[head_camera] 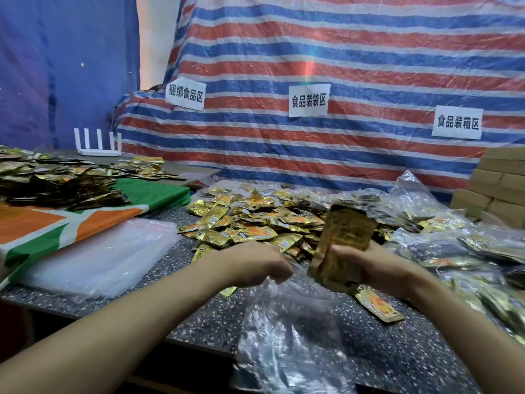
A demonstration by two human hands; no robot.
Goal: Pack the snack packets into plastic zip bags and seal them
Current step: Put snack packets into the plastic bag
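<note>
My right hand [377,265] grips an upright stack of gold snack packets [341,245], its lower end near the mouth of a clear plastic zip bag [287,331]. My left hand [255,263] pinches the top edge of that bag, which hangs down over the speckled table [199,317] toward me. A loose heap of gold snack packets [250,220] lies just behind both hands. One single packet [379,307] lies flat on the table under my right wrist.
A stack of empty clear zip bags [102,257] lies at the left on an orange-green cloth [42,226]. Filled bags [468,243] pile up at the right, before cardboard boxes [500,183]. More packets [56,180] cover the far left. A striped tarp [312,66] hangs behind.
</note>
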